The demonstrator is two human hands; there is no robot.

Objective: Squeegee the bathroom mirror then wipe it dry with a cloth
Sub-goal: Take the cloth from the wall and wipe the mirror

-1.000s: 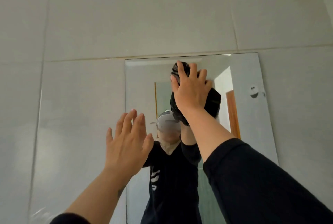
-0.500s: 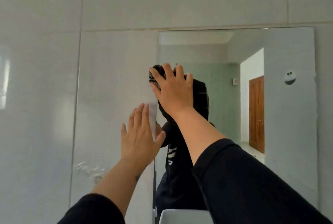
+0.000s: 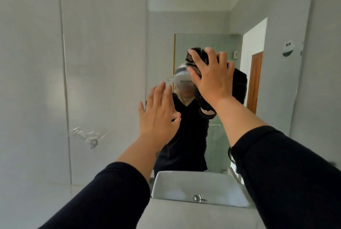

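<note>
Head view: right hand (image 3: 212, 79) presses a dark cloth (image 3: 239, 83) on the mirror (image 3: 276, 99), fingers spread; left hand (image 3: 158, 112) flat and spread, perhaps touching the glass edge

The right hand (image 3: 212, 79) hides most of the dark cloth (image 3: 239, 83).

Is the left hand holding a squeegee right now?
No, the left hand is open and empty; only the right hand presses a dark crumpled cloth.

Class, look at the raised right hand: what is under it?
The dark cloth lies under the right hand, against the mirror. The glass behind it is covered.
</note>
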